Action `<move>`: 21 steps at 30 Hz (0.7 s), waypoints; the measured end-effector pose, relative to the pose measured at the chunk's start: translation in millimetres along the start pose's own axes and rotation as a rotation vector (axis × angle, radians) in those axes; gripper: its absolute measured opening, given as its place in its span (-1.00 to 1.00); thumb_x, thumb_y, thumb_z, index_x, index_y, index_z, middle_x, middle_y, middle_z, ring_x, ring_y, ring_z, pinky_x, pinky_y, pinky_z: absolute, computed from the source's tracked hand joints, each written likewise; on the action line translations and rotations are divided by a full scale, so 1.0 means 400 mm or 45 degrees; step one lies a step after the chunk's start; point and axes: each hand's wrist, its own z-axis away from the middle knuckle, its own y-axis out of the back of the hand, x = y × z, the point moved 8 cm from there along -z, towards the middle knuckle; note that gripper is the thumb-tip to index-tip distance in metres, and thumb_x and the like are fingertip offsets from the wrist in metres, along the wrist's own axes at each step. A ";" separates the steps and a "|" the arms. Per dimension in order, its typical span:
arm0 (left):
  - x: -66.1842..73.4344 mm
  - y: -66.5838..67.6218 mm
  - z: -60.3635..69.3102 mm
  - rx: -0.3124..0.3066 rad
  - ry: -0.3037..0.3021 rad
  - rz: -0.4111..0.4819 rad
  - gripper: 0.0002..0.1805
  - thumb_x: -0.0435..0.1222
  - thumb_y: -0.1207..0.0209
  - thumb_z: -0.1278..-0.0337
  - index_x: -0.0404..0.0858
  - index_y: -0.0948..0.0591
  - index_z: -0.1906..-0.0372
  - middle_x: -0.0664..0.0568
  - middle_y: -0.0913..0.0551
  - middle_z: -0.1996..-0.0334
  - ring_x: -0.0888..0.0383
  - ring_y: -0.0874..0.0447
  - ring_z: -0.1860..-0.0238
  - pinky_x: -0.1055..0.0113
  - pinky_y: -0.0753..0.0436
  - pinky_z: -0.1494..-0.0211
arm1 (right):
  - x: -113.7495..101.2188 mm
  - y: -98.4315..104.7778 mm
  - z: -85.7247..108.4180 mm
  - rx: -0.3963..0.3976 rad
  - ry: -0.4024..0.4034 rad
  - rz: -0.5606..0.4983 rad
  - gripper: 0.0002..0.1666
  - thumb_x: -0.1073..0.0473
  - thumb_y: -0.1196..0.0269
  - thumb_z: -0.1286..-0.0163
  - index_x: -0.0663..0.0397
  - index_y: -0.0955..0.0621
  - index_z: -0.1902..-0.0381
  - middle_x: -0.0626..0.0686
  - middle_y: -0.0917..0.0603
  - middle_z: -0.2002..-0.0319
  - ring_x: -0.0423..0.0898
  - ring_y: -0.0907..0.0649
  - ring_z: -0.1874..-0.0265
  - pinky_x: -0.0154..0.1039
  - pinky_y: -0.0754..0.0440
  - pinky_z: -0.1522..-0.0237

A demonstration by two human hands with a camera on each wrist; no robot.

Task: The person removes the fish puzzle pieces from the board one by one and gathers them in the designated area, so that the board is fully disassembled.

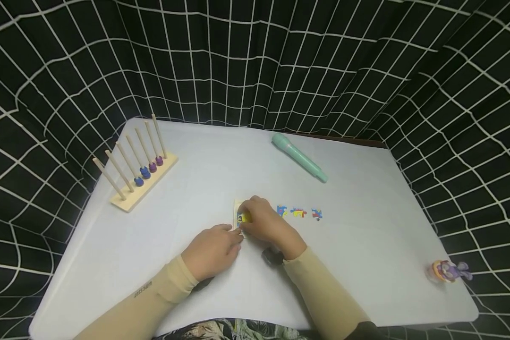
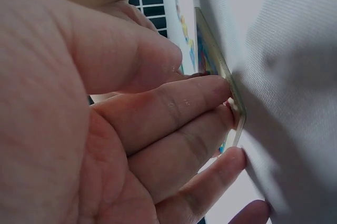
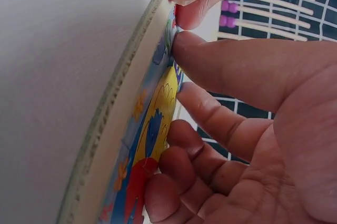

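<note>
A small flat jigsaw puzzle board (image 1: 235,208) with a pale rim lies at the table's middle, partly hidden by the hands. In the right wrist view its colourful picture (image 3: 152,129) shows yellow, blue and red. My right hand (image 1: 263,222) is over the board, thumb and forefinger bent about a small puzzle piece (image 3: 178,71) at its surface; whether the piece is seated I cannot tell. My left hand (image 1: 214,250) touches the board's near left edge with nearly straight fingers (image 2: 179,103). Three loose puzzle pieces (image 1: 298,212) lie in a row right of the board.
A wooden bead rack (image 1: 144,186) with upright pegs and several blue and purple beads stands at the left. Behind the pieces lies a green toy microphone (image 1: 299,158). A small purple figure (image 1: 448,271) is near the right edge of the white table (image 1: 365,264). Black grid curtains (image 1: 246,61) surround it.
</note>
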 end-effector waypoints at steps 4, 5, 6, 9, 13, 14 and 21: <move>0.001 0.002 0.001 0.001 -0.002 -0.003 -0.68 -0.30 -0.19 -0.54 -0.32 -0.81 -0.18 -0.13 -0.83 -0.18 -0.21 -0.76 -0.30 -0.15 -0.78 -0.26 | 0.006 -0.006 -0.001 -0.020 -0.029 -0.020 -0.60 0.23 -0.50 -0.41 0.09 -0.66 -0.14 0.05 -0.59 0.01 0.05 -0.51 -0.04 -0.04 -0.62 -0.08; 0.000 0.002 0.001 0.001 -0.002 -0.001 -0.68 -0.30 -0.19 -0.54 -0.32 -0.81 -0.17 -0.14 -0.83 -0.19 -0.21 -0.76 -0.30 -0.15 -0.78 -0.27 | 0.006 -0.005 0.000 -0.015 -0.034 -0.026 -0.61 0.24 -0.50 -0.41 0.07 -0.64 -0.13 0.04 -0.58 0.03 0.04 -0.50 -0.03 -0.05 -0.62 -0.08; 0.000 0.003 0.002 -0.002 -0.001 0.000 -0.68 -0.30 -0.19 -0.54 -0.32 -0.81 -0.17 -0.14 -0.83 -0.19 -0.21 -0.76 -0.31 -0.15 -0.78 -0.27 | 0.006 -0.006 -0.001 -0.007 -0.032 -0.033 -0.62 0.26 -0.50 -0.41 0.06 -0.63 -0.12 0.04 -0.57 0.04 0.04 -0.50 -0.02 -0.05 -0.62 -0.08; 0.002 0.003 0.002 -0.002 -0.004 0.000 -0.68 -0.31 -0.20 -0.54 -0.33 -0.81 -0.16 -0.16 -0.82 -0.20 -0.21 -0.75 -0.31 -0.15 -0.78 -0.28 | 0.007 -0.004 -0.001 0.040 -0.011 -0.056 -0.69 0.33 -0.43 -0.44 0.07 -0.63 -0.08 0.04 -0.61 0.04 0.02 -0.54 0.00 -0.05 -0.64 -0.14; 0.005 0.007 0.003 0.009 -0.008 0.012 -0.69 -0.32 -0.20 -0.53 -0.36 -0.81 -0.16 -0.19 -0.82 -0.19 -0.24 -0.76 -0.30 -0.15 -0.78 -0.28 | 0.006 -0.002 0.000 0.089 0.011 -0.107 -0.75 0.44 -0.24 -0.50 0.11 -0.64 -0.05 0.07 -0.70 0.00 0.01 -0.62 0.01 -0.04 -0.68 -0.22; 0.006 0.009 0.003 0.013 -0.007 0.018 -0.68 -0.32 -0.20 -0.53 -0.37 -0.80 -0.16 -0.20 -0.82 -0.18 -0.24 -0.76 -0.30 -0.16 -0.78 -0.28 | 0.007 -0.002 0.001 0.096 0.011 -0.117 -0.73 0.46 -0.19 -0.51 0.11 -0.64 -0.05 0.08 -0.71 0.00 0.01 -0.63 0.01 -0.04 -0.68 -0.22; 0.003 0.009 0.003 0.018 0.010 0.041 -0.67 -0.32 -0.19 -0.55 -0.39 -0.79 -0.17 -0.22 -0.83 -0.16 -0.25 -0.76 -0.30 -0.16 -0.76 -0.30 | 0.012 -0.002 0.001 0.098 0.006 -0.147 -0.68 0.48 -0.08 -0.51 0.13 -0.67 -0.03 0.09 -0.73 0.01 0.01 -0.65 0.02 -0.03 -0.69 -0.23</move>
